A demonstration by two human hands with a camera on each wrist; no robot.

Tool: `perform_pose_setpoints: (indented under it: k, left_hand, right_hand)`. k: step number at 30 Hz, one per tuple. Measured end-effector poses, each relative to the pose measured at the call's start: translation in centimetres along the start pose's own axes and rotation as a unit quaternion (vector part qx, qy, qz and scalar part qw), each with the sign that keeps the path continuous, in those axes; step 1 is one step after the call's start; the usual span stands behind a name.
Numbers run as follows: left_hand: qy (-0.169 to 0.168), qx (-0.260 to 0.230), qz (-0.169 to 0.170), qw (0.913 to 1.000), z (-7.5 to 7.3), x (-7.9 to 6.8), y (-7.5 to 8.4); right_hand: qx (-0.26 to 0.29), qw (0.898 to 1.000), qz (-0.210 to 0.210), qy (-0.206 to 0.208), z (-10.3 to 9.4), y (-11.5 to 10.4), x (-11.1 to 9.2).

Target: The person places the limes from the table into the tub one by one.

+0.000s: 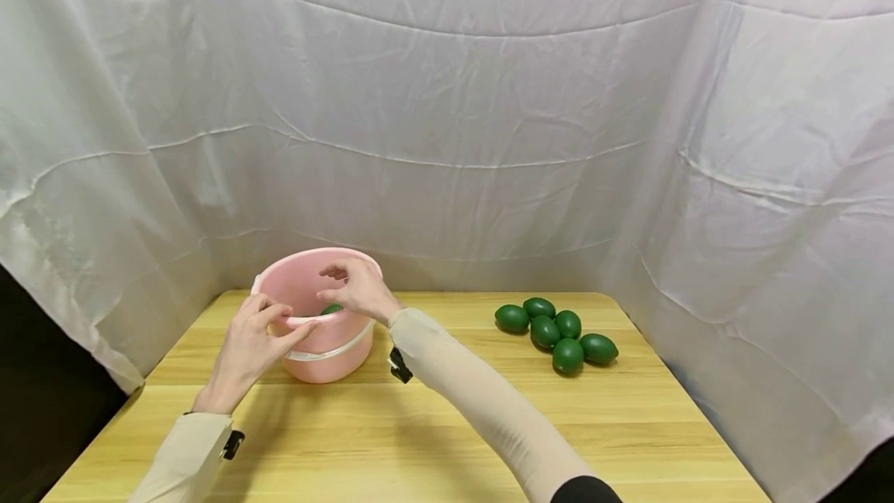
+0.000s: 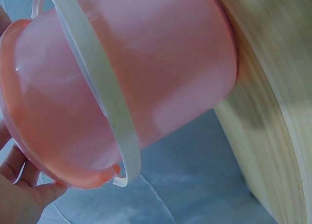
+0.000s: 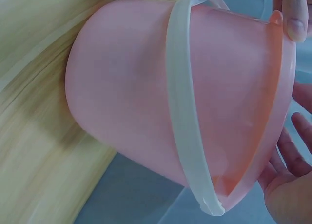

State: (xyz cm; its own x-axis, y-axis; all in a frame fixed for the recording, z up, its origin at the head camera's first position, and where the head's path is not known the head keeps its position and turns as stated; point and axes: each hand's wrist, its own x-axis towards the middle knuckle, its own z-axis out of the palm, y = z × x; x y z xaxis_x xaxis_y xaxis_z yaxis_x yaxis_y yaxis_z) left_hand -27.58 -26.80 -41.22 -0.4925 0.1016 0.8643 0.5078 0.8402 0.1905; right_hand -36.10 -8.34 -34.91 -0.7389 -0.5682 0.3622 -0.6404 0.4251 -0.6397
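Observation:
A pink bucket [image 1: 328, 341] with a pale handle [image 2: 105, 87] stands upright on the left part of the wooden table. My left hand [image 1: 251, 340] grips its near-left rim, the thumb outside and the fingers reaching over the edge. Over the bucket's mouth, my right hand [image 1: 358, 287] has its fingers loosely bent and apart, with nothing visible between them. A dark green fruit [image 1: 331, 309] shows inside the bucket, just below the right thumb; the rest of the inside is hidden by the front wall.
Several dark green oval fruits, like avocados or limes, lie in a cluster on the table's right half, one green fruit [image 1: 568, 356] nearest me. Pale cloth [image 1: 447, 138] hangs behind and beside the wooden table [image 1: 419, 441].

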Motion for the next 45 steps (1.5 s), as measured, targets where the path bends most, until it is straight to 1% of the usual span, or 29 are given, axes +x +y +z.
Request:
perform_pose_setpoints:
  k: [4,7,10,17,24,32,38,45]
  left_hand:
    - [0.003,-0.002,0.002,1.0,0.1,0.0,-0.1]
    - [0.004,0.0,0.003,1.0,0.1,0.0,-0.1]
    - [0.006,-0.001,0.003,1.0,0.1,0.0,-0.1]
    - [0.009,-0.009,0.007,0.9999,0.1,0.0,-0.1]
    - [0.009,-0.013,0.006,0.9998,0.1,0.0,-0.2]
    - [0.019,-0.018,0.003,0.9997,0.1,0.2,-0.1]
    - [0.013,-0.025,0.0,0.9996,0.3,0.3,-0.2]
    - [0.021,-0.03,-0.007,0.9993,0.4,0.2,-0.3]
  right_hand:
    - [-0.016,1.0,-0.007,0.009,-0.2,0.2,-0.2]
    - [-0.018,1.0,-0.005,0.016,-0.4,0.3,-0.3]
    - [-0.009,1.0,-0.004,0.02,-0.6,0.5,-0.5]
    - [0.01,0.999,-0.004,0.046,-1.0,1.0,-1.0]
    - [0.014,0.998,-0.01,0.064,-1.3,2.1,-1.5]
    - [0.016,0.995,-0.025,0.091,-1.8,3.3,-2.3]
    - [0.04,0.992,-0.022,0.117,-2.5,4.3,-3.3]
    - [0.076,0.99,-0.011,0.122,-2.8,6.2,-4.7]
